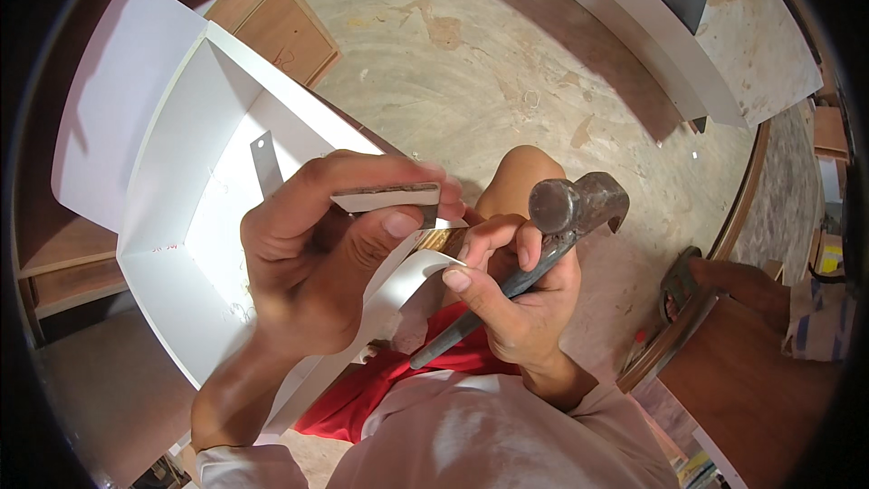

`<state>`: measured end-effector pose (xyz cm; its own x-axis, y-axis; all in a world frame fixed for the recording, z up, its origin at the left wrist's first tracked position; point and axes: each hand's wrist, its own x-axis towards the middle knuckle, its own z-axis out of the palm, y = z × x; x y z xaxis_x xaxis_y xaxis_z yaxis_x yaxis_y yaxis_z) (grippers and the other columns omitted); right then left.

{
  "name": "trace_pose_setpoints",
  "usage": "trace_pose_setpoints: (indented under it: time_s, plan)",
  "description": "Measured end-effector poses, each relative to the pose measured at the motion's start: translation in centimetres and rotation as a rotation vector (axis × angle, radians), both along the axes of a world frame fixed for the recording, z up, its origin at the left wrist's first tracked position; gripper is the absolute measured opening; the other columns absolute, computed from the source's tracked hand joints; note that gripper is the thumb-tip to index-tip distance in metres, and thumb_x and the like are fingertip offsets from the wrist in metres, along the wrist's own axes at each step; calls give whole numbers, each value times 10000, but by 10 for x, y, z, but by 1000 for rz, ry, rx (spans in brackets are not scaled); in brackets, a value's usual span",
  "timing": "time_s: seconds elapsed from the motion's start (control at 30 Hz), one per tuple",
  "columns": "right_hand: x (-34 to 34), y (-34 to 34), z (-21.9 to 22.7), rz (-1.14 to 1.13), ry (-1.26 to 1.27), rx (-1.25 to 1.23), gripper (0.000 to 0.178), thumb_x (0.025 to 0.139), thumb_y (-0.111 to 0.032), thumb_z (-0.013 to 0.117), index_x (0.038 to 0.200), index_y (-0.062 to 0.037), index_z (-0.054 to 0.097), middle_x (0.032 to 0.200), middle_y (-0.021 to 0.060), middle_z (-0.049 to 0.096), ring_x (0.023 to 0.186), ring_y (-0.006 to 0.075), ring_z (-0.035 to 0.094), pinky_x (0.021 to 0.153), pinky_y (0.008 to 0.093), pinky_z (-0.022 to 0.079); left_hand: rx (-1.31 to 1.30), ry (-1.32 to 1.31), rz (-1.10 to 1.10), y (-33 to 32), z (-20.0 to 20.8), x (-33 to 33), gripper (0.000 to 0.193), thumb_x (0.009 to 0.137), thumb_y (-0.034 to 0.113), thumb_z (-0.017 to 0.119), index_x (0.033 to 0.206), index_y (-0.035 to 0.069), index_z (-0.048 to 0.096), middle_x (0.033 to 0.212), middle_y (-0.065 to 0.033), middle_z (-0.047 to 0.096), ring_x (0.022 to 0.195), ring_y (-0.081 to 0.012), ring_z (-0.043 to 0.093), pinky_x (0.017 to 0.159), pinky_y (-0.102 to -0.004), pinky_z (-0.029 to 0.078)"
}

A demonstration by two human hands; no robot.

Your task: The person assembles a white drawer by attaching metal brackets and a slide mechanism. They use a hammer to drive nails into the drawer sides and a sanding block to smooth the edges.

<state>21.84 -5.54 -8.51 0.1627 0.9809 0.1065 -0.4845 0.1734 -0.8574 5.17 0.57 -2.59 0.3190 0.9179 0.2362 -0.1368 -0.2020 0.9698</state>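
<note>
My left hand [312,249] is closed round a small flat block [389,198] with a whitish face and a dark, rough upper edge. The thumb presses on the block's face. In my right hand [525,308] is a metal claw hammer [579,204], head up, its dark handle [471,324] slanting down to the left. The thumb and forefinger of that hand also pinch the end of a thin white strip [418,268]. Behind the hands stands an open white box-like cabinet [167,158], tilted. A flat grey metal piece with a hole [265,163] lies inside it.
A white panel [122,109] rises at the cabinet's far left. Brown wooden furniture [276,27] stands behind it. A long white panel [625,27] borders the scuffed floor [407,63] at far right. Another person's foot in a sandal [679,285] shows at right, near a brown board [751,380].
</note>
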Motion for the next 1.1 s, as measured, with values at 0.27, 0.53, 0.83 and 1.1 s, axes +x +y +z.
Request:
trace_pose_setpoints:
  time_s: [0.27, 0.53, 0.83, 1.1]
  plan:
    - [-1, -3, -4, -39, -23, -35, 503, 857, 97, 830, 1025, -108, 403, 935, 71, 730, 902, 117, 667, 1189, 461, 398, -28, 9, -19, 3, -5, 1, 243, 1064, 49, 657, 1291, -16, 599, 1137, -193, 726, 1019, -281, 754, 910, -426, 629]
    - [-2, -1, -6, -55, 3, -17, 510, 865, 95, 825, 1039, -110, 391, 948, 73, 739, 875, 92, 671, 1214, 484, 392, -477, -15, 54, 26, 17, 12, 367, 1065, 121, 657, 1365, -72, 572, 1220, -167, 697, 1047, -222, 731, 958, -373, 623]
    - [-1, -2, -8, -35, -3, -31, 518, 869, 100, 821, 1043, -114, 382, 940, 65, 741, 792, 66, 657, 1213, 500, 390, -662, -48, 86, 32, 18, 10, 377, 1063, 162, 668, 1372, -36, 584, 1210, -128, 683, 1110, -194, 703, 942, -359, 642]
    - [-2, -1, -8, -33, 30, -34, 519, 866, 110, 816, 1046, -113, 383, 944, 72, 744, 807, 78, 665, 1219, 511, 386, -726, -5, 103, 32, 22, 13, 379, 1058, 193, 675, 1359, -22, 592, 1205, -139, 685, 1086, -208, 725, 910, -361, 654]
